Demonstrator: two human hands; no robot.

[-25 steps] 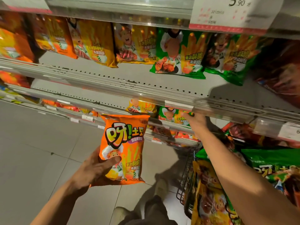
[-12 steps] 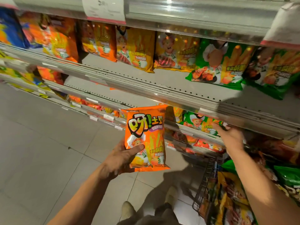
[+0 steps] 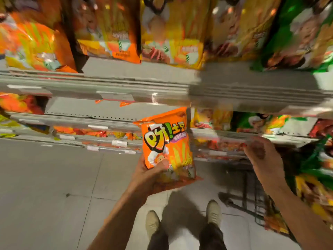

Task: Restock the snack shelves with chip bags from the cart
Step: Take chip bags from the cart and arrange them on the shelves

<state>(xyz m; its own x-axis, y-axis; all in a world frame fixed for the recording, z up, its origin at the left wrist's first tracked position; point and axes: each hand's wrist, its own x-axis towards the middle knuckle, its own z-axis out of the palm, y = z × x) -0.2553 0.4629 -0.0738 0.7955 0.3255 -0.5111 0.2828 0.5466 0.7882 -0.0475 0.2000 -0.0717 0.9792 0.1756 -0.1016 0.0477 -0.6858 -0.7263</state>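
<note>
Chip bag (image 3: 166, 141) held upright in front of the shelves (image 3: 126, 85), below the front edge of the upper one.

Left hand (image 3: 153, 175) grips the orange bag's lower part, thumb pressed across its front. Right hand (image 3: 261, 157) reaches toward the front edge of a lower shelf; blur hides whether its fingers are curled or spread. Cart (image 3: 255, 201) stands at the right, with bags in it.

Standing on a pale grey tiled floor (image 3: 54, 186) with thin dark grout lines and a small dark speck. Facing tiered grey metal shelving (image 3: 137, 87), perforated along the edges, white paper price tags (image 3: 119, 143) clipped to the rails. Everything smeared by motion blur. Dim warm lighting, soft shadow pooling near two beige canvas shoes (image 3: 213, 212).
</note>
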